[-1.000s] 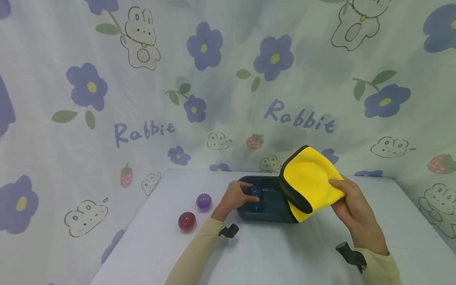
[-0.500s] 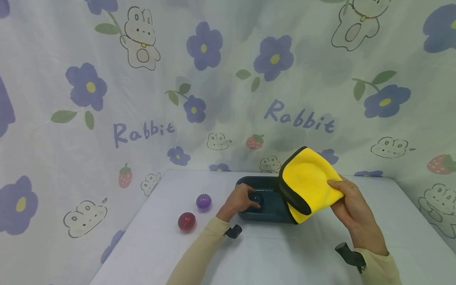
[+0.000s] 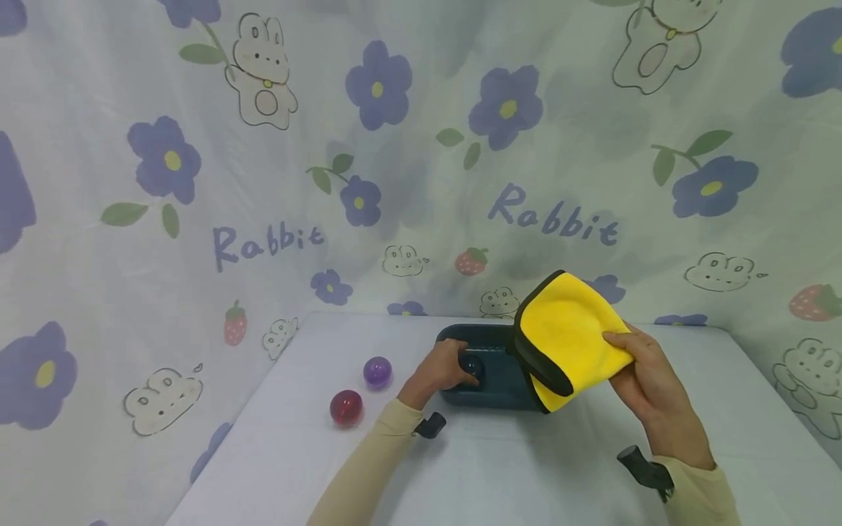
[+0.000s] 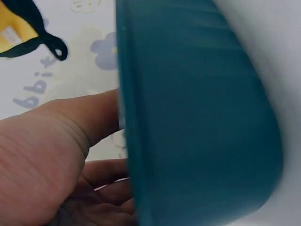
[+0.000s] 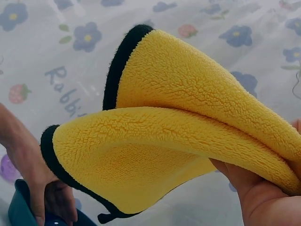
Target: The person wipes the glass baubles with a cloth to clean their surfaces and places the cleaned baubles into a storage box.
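In the head view, my left hand [image 3: 439, 367] reaches over the near left rim of a dark teal basin [image 3: 490, 398]. Its thumb and fingers are spread beside a dark blue ball [image 3: 472, 367] that sits low inside. The left wrist view shows the basin's outer wall [image 4: 202, 113] hiding the fingertips and the ball. My right hand [image 3: 654, 380] pinches a yellow plush cloth [image 3: 575, 332] with black edging between thumb and fingers. The folded cloth hangs in the air in front of the basin's right part, hiding it.
A purple ball [image 3: 378, 372] and a red ball [image 3: 346, 408] lie on the white table [image 3: 513, 467], left of the basin. Behind the table hangs a curtain [image 3: 421, 183] printed with rabbits and flowers.
My left hand has lowered the dark blue ball into the basin and its fingers have loosened around it. The right hand and the cloth have hardly moved.
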{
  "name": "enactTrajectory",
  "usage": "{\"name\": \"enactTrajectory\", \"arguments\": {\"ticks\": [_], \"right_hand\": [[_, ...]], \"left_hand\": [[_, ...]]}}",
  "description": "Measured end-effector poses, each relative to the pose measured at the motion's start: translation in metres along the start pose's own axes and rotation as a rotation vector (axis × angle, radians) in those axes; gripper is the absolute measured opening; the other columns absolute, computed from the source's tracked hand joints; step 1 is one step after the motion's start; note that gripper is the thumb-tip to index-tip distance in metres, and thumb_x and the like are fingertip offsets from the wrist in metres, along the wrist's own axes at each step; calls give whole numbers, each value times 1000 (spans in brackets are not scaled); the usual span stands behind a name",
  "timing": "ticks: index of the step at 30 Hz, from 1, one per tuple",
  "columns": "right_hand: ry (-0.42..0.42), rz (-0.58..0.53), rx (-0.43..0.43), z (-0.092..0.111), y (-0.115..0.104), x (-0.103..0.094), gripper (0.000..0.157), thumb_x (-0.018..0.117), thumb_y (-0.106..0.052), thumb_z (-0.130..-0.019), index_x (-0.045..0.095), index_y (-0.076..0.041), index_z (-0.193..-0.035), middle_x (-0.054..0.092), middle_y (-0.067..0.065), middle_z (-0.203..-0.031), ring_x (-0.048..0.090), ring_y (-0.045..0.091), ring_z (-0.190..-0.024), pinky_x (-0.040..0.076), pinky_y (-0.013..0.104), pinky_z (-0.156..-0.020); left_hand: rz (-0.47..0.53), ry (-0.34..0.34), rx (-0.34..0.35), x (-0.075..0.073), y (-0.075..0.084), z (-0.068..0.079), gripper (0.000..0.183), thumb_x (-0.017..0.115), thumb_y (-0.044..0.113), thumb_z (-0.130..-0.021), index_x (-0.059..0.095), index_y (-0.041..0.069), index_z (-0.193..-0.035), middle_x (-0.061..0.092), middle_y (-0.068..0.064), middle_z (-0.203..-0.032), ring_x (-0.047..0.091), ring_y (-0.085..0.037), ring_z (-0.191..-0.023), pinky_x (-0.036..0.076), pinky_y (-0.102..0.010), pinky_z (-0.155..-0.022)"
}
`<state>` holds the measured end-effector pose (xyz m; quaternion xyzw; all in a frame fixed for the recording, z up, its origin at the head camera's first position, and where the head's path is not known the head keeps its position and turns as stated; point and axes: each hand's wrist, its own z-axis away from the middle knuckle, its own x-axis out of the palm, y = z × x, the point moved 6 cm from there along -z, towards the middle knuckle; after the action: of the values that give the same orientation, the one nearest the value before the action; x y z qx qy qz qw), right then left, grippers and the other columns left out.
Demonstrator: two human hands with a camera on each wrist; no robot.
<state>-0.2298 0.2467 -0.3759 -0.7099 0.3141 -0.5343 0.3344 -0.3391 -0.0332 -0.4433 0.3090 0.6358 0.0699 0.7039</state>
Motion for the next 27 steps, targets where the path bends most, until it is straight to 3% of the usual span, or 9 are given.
{"name": "enactTrajectory", "arguments": {"ticks": [5, 11, 14, 20, 27], "right_hand": [[1, 3, 6, 0, 0, 0, 32, 44, -6, -110, 54, -14, -140, 52, 1, -137, 62, 9, -116, 56, 22, -103], [15, 17, 11, 0, 1, -1, 32, 45, -7, -110, 52, -14, -141, 51, 1, -137, 61, 9, -116, 56, 22, -103], [20, 23, 11, -1, 1, -1, 33, 45, -7, -110, 50, -14, -141, 51, 1, -136, 61, 9, -116, 56, 22, -103], [13, 38, 7, -1, 1, -1, 33, 45, -7, -110, 49, -14, -142, 51, 0, -137, 61, 9, -116, 56, 21, -103], [4, 37, 3, -1, 0, 0, 33, 44, -7, -110, 52, -14, -142, 52, 0, -137, 62, 9, -116, 55, 21, -104]], "left_hand": [[126, 33, 10, -22, -5, 14, 76, 90, 27, -79, 59, 0, -143, 62, -19, -145, 57, -35, -138, 46, -50, -118], [305, 115, 56, -60, -16, 41, 56, 83, 22, -87, 66, 3, -136, 70, -18, -135, 70, -33, -122, 55, -50, -108], [349, 168, 63, -77, -24, 55, 48, 83, 21, -88, 69, 7, -132, 73, -15, -130, 73, -28, -115, 57, -49, -104], [413, 239, -8, -100, -59, 84, 46, 85, 27, -87, 72, 13, -128, 75, -7, -126, 72, -25, -115, 57, -45, -105], [415, 328, -6, -119, -107, 113, 50, 83, 33, -89, 69, 9, -131, 72, -11, -132, 69, -29, -123, 56, -40, -106]]}}
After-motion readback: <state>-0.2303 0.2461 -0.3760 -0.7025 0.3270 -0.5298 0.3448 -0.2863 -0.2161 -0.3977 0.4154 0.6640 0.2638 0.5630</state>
